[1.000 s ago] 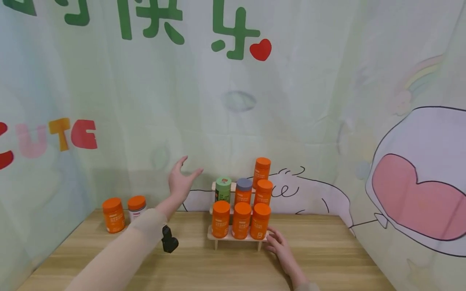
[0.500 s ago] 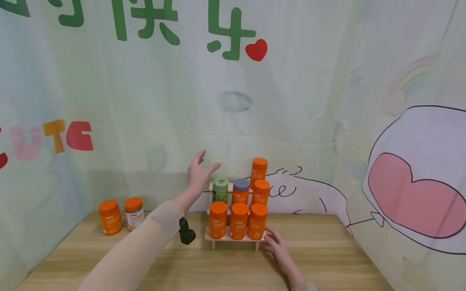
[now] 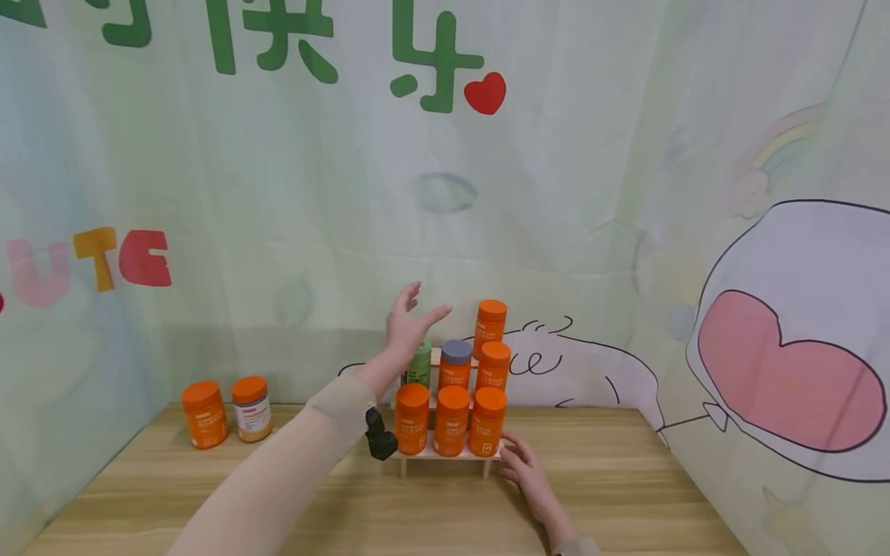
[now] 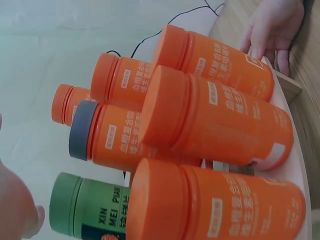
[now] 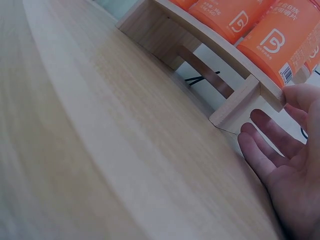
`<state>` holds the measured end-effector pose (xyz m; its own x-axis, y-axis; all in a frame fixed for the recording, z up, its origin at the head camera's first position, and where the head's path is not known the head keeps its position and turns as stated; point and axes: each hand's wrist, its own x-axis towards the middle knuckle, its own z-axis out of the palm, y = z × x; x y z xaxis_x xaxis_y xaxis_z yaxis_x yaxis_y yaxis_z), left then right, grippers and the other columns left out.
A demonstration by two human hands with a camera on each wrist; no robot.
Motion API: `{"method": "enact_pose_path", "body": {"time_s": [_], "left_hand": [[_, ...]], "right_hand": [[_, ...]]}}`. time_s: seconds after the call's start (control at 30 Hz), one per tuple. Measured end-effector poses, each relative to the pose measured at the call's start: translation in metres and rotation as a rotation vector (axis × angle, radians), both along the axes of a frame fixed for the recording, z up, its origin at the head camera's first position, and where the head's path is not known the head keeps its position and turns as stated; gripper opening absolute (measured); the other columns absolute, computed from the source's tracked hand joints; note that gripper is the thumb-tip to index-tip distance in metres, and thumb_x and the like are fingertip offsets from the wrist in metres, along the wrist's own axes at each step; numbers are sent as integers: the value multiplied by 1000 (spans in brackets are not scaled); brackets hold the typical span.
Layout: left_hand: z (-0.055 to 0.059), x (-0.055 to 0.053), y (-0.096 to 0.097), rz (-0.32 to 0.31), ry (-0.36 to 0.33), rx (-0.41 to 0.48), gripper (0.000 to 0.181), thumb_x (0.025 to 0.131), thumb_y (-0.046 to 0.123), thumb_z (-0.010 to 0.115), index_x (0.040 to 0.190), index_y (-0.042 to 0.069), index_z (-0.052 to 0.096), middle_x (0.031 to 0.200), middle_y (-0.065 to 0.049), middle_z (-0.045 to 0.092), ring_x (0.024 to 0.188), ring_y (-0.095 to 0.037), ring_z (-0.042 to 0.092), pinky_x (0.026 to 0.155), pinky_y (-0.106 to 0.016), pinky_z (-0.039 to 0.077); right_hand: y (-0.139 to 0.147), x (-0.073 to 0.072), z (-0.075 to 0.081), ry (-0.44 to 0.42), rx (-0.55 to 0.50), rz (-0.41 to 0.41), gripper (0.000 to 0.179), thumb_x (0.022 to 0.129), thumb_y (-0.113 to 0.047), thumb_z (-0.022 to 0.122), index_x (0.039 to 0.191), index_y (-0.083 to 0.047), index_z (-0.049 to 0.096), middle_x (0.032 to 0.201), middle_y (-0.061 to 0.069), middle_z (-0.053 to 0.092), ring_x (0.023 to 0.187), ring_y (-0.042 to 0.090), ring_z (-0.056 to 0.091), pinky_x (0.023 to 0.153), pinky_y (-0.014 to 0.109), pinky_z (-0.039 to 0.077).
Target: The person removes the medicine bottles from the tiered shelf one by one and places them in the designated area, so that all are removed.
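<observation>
Rack (image 5: 237, 101) on table (image 3: 417, 510). Jars (image 3: 452, 426) on rack: three front tier, three middle, one top right. Other two jars (image 3: 205, 417) on table, left of rack. Curtain (image 3: 556, 224) behind.

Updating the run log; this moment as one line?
left hand: empty, near green jar | right hand: at right end of rack | rack: seven jars | two jars: on table, left

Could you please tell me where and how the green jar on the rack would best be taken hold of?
Probably by its round lid, with the left hand coming from above: the green jar stands upright, an orange jar in front hides its lower part, and a grey-lidded jar stands on its right.
</observation>
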<state>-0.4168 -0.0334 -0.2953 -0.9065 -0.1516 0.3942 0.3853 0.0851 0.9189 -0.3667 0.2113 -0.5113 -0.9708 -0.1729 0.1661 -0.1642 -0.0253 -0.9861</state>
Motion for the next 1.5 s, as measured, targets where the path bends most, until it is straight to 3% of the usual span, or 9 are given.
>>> {"method": "enact_pose_path", "body": {"time_s": [0.33,0.53,0.63,0.93,1.2,1.5], "left_hand": [[9,-20,26,-55,9,12,80,85,29,77,152,19,35,158,-3,34,144,-27,32,113,-50,37],[9,-24,41,-89,-34,20,78,86,28,76,153,20,34,158,-3,33,144,-29,32,114,-51,34],[10,-27,49,-112,-66,24,77,88,26,74,153,20,34,158,-4,32,143,-30,32,114,-51,34],[11,-41,66,-155,-107,-87,82,83,26,79,152,20,35,156,-10,36,142,-31,36,113,-49,36],[11,-51,66,-266,-150,-161,84,85,22,77,154,18,29,156,-12,36,142,-33,36,114,-49,35],[12,-55,69,-361,-215,-294,87,87,20,75,157,17,22,156,-17,34,140,-34,37,115,-51,33]], "right_hand": [[3,1,4,-13,-12,-30,53,99,-15,53,143,11,35,116,12,59,93,16,62,84,27,54],[0,3,1,-20,1,-5,55,100,-18,52,143,11,34,122,18,56,96,14,62,85,25,54],[0,3,0,-19,-6,1,56,100,-17,52,143,12,33,118,14,57,95,14,62,85,25,54],[0,1,-2,-16,-26,4,57,99,-17,53,143,13,32,113,8,59,92,13,62,83,25,55],[0,2,1,-15,-21,0,55,99,-17,52,143,13,33,114,9,58,93,14,63,83,25,55],[0,4,3,-28,-4,-15,56,100,-19,52,144,11,34,118,12,59,95,16,63,84,25,54]]}}
